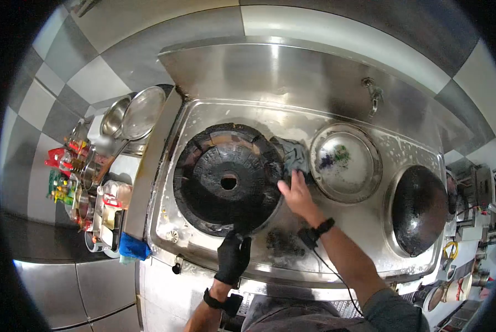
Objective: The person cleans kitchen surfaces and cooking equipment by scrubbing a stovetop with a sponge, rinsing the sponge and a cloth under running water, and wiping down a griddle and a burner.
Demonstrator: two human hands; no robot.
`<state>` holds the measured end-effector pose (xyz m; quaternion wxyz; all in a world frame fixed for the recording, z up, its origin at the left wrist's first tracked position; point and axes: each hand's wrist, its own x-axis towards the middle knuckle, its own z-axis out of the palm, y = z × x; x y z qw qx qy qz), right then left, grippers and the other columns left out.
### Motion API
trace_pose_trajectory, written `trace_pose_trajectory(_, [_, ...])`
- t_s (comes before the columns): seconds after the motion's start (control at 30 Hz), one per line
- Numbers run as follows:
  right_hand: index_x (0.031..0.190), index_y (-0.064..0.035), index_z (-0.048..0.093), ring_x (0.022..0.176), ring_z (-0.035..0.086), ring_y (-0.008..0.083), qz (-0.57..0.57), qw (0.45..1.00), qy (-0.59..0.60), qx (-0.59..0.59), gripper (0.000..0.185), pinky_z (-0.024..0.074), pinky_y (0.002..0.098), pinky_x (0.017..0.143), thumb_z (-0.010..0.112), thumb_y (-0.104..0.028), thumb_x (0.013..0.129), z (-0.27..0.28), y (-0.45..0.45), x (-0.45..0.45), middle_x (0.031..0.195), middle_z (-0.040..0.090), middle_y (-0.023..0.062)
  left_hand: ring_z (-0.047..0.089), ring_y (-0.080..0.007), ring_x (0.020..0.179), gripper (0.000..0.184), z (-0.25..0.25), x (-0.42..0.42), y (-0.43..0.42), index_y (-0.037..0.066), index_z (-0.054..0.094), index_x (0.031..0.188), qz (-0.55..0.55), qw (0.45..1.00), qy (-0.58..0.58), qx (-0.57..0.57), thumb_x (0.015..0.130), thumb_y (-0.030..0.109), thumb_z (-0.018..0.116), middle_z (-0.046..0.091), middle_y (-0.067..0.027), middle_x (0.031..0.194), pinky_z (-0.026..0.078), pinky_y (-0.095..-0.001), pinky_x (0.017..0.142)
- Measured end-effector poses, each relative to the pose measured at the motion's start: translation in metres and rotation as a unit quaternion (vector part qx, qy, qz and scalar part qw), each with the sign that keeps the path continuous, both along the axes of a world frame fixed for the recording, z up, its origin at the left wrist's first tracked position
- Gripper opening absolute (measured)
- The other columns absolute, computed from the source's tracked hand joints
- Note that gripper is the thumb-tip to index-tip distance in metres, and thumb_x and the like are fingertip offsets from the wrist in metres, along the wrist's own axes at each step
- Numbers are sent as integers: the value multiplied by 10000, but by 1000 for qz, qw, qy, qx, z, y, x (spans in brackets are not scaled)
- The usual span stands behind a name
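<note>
A large round black, crusted burner ring (203,160) with a small hole at its centre lies on the left part of the steel counter. My left hand (234,257), in a black glove, is at the ring's front rim; its fingertips blend into the dark metal. Right of the ring, my bare right hand (297,193) has its fingers stretched out and its thumb apart, with the fingertips at the lower edge of a crumpled grey cloth (295,157). The cloth lies between the ring and a round steel pan (374,185) holding whitish liquid with green and purple bits.
A dark wok (419,210) rests domed side up at the right. Behind the counter (325,265) rises a steel splashback with a tap (374,95). Strainers (144,113), bottles and containers stand at the left, near a blue cloth (134,247). A cable hangs from my right wrist strap.
</note>
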<state>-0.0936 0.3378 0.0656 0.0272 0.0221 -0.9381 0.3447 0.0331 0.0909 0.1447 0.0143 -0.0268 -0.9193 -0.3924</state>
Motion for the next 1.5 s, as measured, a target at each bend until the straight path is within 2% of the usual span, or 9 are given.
trace_pose_trajectory(0.1, [1528, 115, 278, 1443, 334, 527, -38, 987, -127, -90, 842, 299, 499, 1212, 467, -540, 1035, 25, -2, -73, 1530, 306, 431, 701, -371, 982, 162, -1, 23, -6, 45, 712, 1078, 18, 999, -26, 22, 925, 62, 662, 716, -185, 1059, 563, -415, 842])
trace_pose_trajectory(0.2, [1574, 34, 292, 1527, 290, 365, 55, 986, -150, -47, 747, 251, 409, 1249, 468, -467, 1048, 4, 16, -152, 1629, 315, 265, 706, -358, 970, 154, 4, 35, 2, 51, 718, 1058, 31, 997, -39, 65, 908, 56, 684, 716, -176, 1040, 565, -411, 829])
trace_pose_trajectory(0.27, [1431, -8, 536, 1356, 519, 401, 116, 976, -177, 59, 500, 405, 461, 1153, 518, -284, 1014, 42, 24, -192, 1451, 555, 248, 712, -342, 946, 147, 8, 37, 7, 52, 725, 1026, 39, 997, 0, 64, 887, 15, 699, 716, -164, 1008, 565, -393, 813])
trace_pose_trajectory(0.4, [1388, -43, 586, 1320, 545, 396, 68, 977, -114, 165, 448, 446, 475, 1114, 525, -247, 993, 58, 16, -221, 1379, 609, 228, 713, -327, 896, 147, 13, 33, 12, 40, 725, 989, 59, 996, 59, 41, 868, -40, 700, 718, -152, 969, 558, -369, 785])
trace_pose_trajectory(0.5, [1369, -45, 580, 1281, 551, 400, 152, 973, 103, 138, 429, 488, 513, 1030, 538, -203, 972, 8, 16, -205, 1358, 606, 230, 700, -347, 993, 117, 1, 28, 16, 42, 729, 1026, 35, 997, 14, 71, 912, 59, 714, 726, -162, 1044, 550, -404, 885])
trace_pose_trajectory(0.67, [1255, -5, 588, 1190, 583, 416, 145, 965, 2, 219, 374, 499, 511, 1008, 548, -169, 922, -6, 28, -142, 1204, 657, 201, 683, -375, 1031, 193, 14, 1, 23, 49, 711, 1080, -14, 998, 35, 56, 898, 106, 735, 708, -190, 1089, 557, -440, 870])
trace_pose_trajectory(0.9, [1294, 0, 585, 1109, 599, 445, 109, 911, 128, 376, 451, 492, 537, 985, 630, -148, 870, 8, 7, 25, 1212, 619, 246, 675, -396, 1099, 336, 6, -16, -21, 56, 677, 1226, -56, 994, 5, 90, 921, 178, 743, 704, -199, 1214, 543, -446, 955])
trace_pose_trajectory(1.07, [1362, -2, 553, 1159, 590, 530, -95, 969, -146, 173, 473, 489, 586, 955, 645, -162, 926, 31, -16, 61, 1281, 581, 325, 681, -402, 1083, 304, 1, -26, -51, 41, 690, 1203, -58, 991, -30, 114, 932, 171, 732, 714, -192, 1199, 552, -446, 930])
trace_pose_trajectory(1.5, [1385, 14, 531, 1052, 670, 445, -167, 965, -140, 143, 478, 539, 499, 907, 613, -225, 979, 12, 16, -189, 1126, 683, 310, 687, -391, 1083, 304, -4, -33, -102, 33, 686, 1179, 16, 988, -60, 142, 923, 187, 743, 712, -198, 1183, 558, -450, 911])
